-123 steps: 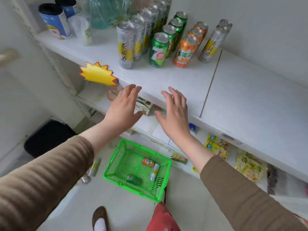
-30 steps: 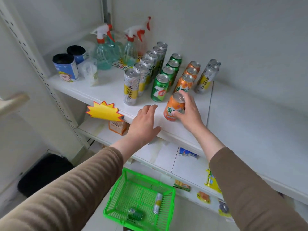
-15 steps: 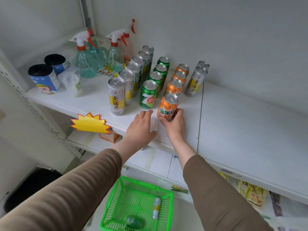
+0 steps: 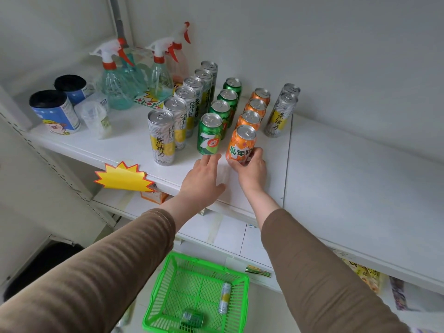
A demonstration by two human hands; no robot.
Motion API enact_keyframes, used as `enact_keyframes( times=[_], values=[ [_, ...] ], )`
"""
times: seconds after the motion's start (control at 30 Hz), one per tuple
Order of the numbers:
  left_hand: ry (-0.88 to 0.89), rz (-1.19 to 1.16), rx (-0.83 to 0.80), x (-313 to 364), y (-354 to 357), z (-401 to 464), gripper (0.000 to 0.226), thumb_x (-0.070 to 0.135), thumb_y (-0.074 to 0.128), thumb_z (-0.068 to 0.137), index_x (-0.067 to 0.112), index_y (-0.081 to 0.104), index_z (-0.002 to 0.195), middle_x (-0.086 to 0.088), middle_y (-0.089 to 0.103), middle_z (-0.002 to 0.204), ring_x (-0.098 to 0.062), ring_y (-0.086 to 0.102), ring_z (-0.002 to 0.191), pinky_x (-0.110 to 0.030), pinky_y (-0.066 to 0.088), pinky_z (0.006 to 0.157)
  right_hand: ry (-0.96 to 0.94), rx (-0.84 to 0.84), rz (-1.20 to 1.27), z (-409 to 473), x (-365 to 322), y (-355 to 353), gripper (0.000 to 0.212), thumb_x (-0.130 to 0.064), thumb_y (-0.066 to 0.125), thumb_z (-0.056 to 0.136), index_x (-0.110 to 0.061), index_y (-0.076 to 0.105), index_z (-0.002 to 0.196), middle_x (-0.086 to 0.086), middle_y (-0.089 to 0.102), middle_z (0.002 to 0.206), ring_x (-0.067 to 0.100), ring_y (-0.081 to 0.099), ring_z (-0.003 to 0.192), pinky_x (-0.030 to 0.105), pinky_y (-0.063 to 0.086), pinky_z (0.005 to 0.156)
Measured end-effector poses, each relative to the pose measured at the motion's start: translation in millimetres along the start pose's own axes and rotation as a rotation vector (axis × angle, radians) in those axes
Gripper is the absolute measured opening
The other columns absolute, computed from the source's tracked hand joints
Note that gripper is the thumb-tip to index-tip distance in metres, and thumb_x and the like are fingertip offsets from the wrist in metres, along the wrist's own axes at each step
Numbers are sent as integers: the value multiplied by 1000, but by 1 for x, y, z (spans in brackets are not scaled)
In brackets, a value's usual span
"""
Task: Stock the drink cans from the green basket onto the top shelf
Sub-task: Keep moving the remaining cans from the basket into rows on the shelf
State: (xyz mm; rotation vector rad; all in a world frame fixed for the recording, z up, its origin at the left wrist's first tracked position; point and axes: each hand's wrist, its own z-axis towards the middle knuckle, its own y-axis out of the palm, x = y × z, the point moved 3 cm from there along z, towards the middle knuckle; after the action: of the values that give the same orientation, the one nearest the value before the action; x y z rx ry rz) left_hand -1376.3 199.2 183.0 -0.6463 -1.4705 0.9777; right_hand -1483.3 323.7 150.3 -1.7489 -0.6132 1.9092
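Note:
My right hand point(image 4: 252, 170) grips the base of an orange can point(image 4: 242, 143) that stands upright at the front of the orange row on the white top shelf point(image 4: 348, 176). My left hand point(image 4: 204, 179) rests flat on the shelf just left of it, fingers straight, near a green can point(image 4: 210, 134). Rows of tall silver-and-yellow cans point(image 4: 161, 137), green cans and orange cans run back toward the wall. Below, the green basket point(image 4: 156, 306) on the floor holds a slim silver can point(image 4: 224, 298) and a green can point(image 4: 192, 318), both lying down.
Spray bottles point(image 4: 115, 85), two blue tubs point(image 4: 54, 112) and a plastic cup sit at the shelf's left. A yellow starburst tag point(image 4: 122, 177) hangs from the shelf edge. Lower shelves hold snack packets point(image 4: 258, 271). The right half of the top shelf is bare.
My right hand has slid the orange can back into line at the front of the orange row. The view has tilted slightly; my left hand stays flat on the shelf.

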Motion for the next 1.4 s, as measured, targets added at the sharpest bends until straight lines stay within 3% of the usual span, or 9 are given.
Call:
enact_keyframes(
  times=[0.13, 0.27, 0.5, 0.7, 0.93, 1.17, 1.4],
  values=[
    [5, 1, 20, -4, 0, -7, 80, 31, 70, 83, 17, 27, 148, -6, 38, 145, -27, 38, 132, -40, 42, 105, -5, 2, 8, -1, 1, -1, 69, -43, 88, 70, -20, 45, 119, 2, 67, 119, 29, 61, 111, 46, 54, 87],
    [32, 12, 47, -12, 0, -24, 79, 30, 70, 82, 14, 29, 148, -7, 37, 145, -28, 37, 132, -40, 39, 106, -18, 13, 19, -24, 3, -6, 91, -37, 86, 76, -15, 34, 146, 9, 48, 146, 29, 48, 129, 44, 45, 103],
    [98, 50, 168, -45, 4, -96, 75, 27, 73, 76, 8, 40, 141, -17, 38, 145, -37, 37, 131, -46, 36, 108, -411, 62, -298, -128, 7, -13, 78, -40, 79, 80, -11, 45, 144, 9, 50, 146, 31, 44, 130, 41, 38, 109],
    [34, 88, 104, -100, 44, -177, 83, 27, 76, 70, 9, 39, 141, -17, 38, 145, -39, 37, 131, -48, 36, 108, -487, -31, -472, -225, 49, 8, 76, -49, 72, 83, -17, 44, 146, 6, 39, 155, 33, 38, 138, 46, 30, 118],
    [-83, 106, -49, -175, 157, -253, 83, 26, 75, 68, 11, 39, 142, -13, 40, 144, -35, 38, 129, -47, 37, 106, -470, -260, -540, -297, 152, 74, 75, -46, 74, 84, -17, 42, 146, 5, 38, 154, 31, 38, 138, 46, 33, 116],
    [-195, 147, -308, -246, 322, -314, 85, 31, 71, 77, 14, 29, 149, -11, 32, 149, -32, 31, 136, -43, 33, 108, -429, -557, -649, -344, 311, 171, 79, -42, 78, 82, -16, 41, 147, 6, 40, 154, 29, 38, 137, 41, 35, 115],
    [-230, 208, -491, -311, 474, -329, 82, 30, 66, 84, 17, 21, 152, -9, 26, 154, -29, 23, 142, -43, 27, 115, -362, -748, -675, -363, 470, 264, 75, -34, 80, 82, -11, 45, 144, 8, 51, 141, 31, 44, 131, 40, 38, 112]
  ],
)
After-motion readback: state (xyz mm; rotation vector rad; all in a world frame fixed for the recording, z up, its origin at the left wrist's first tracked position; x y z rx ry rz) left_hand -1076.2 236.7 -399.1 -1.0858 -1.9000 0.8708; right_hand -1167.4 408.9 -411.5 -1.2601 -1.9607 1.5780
